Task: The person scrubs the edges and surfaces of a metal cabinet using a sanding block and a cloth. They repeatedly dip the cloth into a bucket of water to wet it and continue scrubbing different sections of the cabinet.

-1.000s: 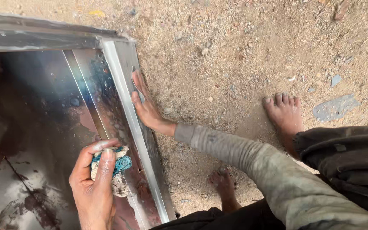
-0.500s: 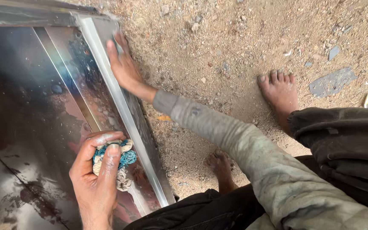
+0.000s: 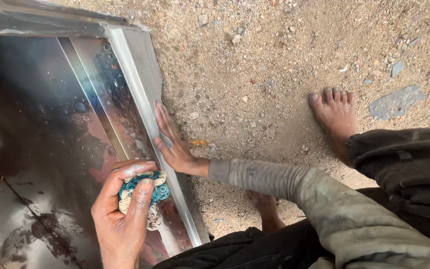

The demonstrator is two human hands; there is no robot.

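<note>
Left fingers curled tight around a blue and cream rag, low in the frame left of centre, pressed on the wet glass pane. Right hand near the centre, fingers stretched flat on the metal frame, gripping nothing. Sandy ground at right, one bare foot upon it.

Rag in left hand on glass pane, right hand on frame beside it
</note>
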